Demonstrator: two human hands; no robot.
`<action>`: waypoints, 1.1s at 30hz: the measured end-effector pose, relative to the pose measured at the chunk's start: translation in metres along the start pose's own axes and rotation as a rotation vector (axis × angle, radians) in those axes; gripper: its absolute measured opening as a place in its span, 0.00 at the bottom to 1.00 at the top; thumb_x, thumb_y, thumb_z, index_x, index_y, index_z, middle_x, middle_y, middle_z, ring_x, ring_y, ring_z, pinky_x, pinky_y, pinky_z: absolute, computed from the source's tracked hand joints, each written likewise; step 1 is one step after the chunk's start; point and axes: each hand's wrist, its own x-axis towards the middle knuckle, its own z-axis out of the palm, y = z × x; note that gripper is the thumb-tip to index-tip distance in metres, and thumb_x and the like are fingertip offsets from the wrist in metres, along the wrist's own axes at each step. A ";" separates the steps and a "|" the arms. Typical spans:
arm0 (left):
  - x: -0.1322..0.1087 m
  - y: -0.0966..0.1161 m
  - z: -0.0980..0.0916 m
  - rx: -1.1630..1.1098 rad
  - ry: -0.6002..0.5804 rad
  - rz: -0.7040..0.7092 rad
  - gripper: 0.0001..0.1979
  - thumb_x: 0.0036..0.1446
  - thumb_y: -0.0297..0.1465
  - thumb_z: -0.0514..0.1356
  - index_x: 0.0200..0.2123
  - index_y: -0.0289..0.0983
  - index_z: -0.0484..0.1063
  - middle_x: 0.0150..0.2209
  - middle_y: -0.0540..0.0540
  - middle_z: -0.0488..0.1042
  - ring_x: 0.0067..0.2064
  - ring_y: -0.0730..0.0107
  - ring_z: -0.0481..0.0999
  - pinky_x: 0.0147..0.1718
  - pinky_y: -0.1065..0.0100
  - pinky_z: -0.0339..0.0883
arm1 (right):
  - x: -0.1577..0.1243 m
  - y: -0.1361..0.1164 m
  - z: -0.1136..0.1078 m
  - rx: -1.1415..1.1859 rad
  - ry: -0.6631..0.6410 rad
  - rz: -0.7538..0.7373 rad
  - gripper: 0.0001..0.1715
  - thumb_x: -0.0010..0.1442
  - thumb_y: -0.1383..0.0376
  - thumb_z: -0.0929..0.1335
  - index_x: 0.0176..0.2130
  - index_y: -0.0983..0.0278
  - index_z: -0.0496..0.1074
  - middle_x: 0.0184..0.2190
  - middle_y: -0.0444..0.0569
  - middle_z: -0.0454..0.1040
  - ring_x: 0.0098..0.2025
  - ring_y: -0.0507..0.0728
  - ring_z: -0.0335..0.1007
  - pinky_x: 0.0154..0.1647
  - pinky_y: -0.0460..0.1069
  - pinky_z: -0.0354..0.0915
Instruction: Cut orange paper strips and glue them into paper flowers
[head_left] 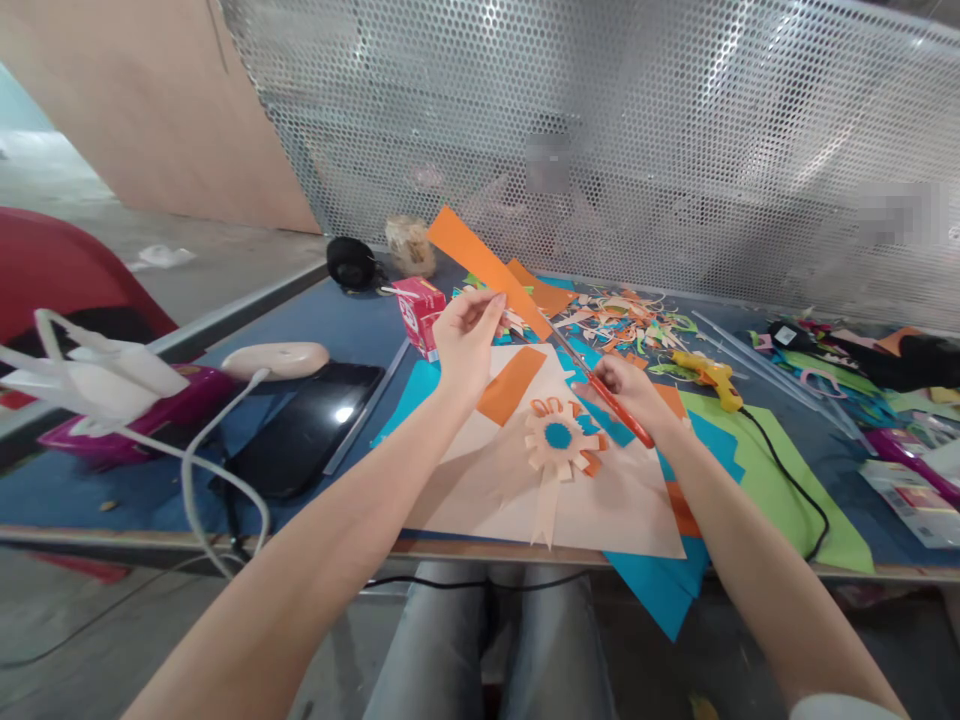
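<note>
My left hand pinches an orange paper strip and holds it up over the table at a slant. In my right hand are red-handled scissors, their blades pointing up and left to the lower end of the strip. Below the hands, a paper flower with a blue centre, pale and orange loops and a pale tail lies on a large pale sheet. Another orange piece rests on that sheet, left of the flower.
Paper scraps are heaped behind the hands. A yellow glue gun lies right, its cord over green paper. A pink carton, a black phone and white cables are left. A perforated metal panel stands behind.
</note>
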 end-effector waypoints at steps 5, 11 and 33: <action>0.000 0.002 0.000 0.010 -0.015 -0.024 0.08 0.44 0.35 0.65 0.26 0.39 0.70 0.21 0.53 0.68 0.21 0.79 0.67 0.21 0.73 0.60 | 0.000 -0.001 -0.001 -0.033 0.006 -0.010 0.26 0.42 0.45 0.68 0.23 0.61 0.56 0.16 0.38 0.55 0.20 0.48 0.50 0.20 0.45 0.49; 0.000 0.002 -0.002 0.009 -0.016 -0.041 0.08 0.44 0.34 0.65 0.27 0.38 0.70 0.22 0.53 0.69 0.22 0.79 0.67 0.21 0.73 0.61 | -0.001 -0.002 -0.002 -0.065 0.019 -0.032 0.25 0.43 0.45 0.67 0.23 0.61 0.55 0.16 0.38 0.55 0.21 0.48 0.49 0.21 0.45 0.49; -0.006 0.006 0.003 0.030 -0.038 -0.012 0.09 0.42 0.34 0.66 0.25 0.36 0.70 0.21 0.53 0.71 0.21 0.80 0.69 0.20 0.76 0.61 | -0.001 0.000 0.001 -0.058 0.013 -0.034 0.26 0.44 0.44 0.66 0.24 0.61 0.56 0.17 0.39 0.56 0.21 0.48 0.50 0.22 0.45 0.51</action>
